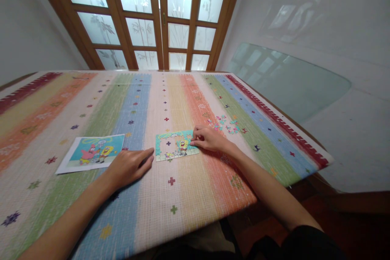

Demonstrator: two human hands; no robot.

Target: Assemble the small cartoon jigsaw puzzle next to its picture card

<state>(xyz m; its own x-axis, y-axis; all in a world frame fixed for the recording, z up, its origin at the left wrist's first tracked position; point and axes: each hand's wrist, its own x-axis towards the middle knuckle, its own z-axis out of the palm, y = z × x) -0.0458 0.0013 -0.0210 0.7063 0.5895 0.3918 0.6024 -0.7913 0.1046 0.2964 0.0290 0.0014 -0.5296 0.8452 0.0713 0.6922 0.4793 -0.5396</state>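
Note:
A partly assembled jigsaw puzzle [183, 148] lies flat on the striped tablecloth, with cloth showing through a gap in its middle. A yellow cartoon figure fills part of its right half. Over its right edge is my right hand [207, 138], thumb and fingers pinched together; whatever is between them is hidden. My left hand [131, 165] rests on the cloth just left of the puzzle, fingers stretched towards its left edge and holding nothing. Left of that hand lies a printed reference picture [94, 151] of cartoon figures. Loose puzzle pieces [233, 127] are scattered beyond my right hand.
The striped tablecloth [170, 211] covers the table, whose near edge is close to my body. Wooden doors with frosted panes [141, 32] stand behind it. A white wall [335, 130] is on the right.

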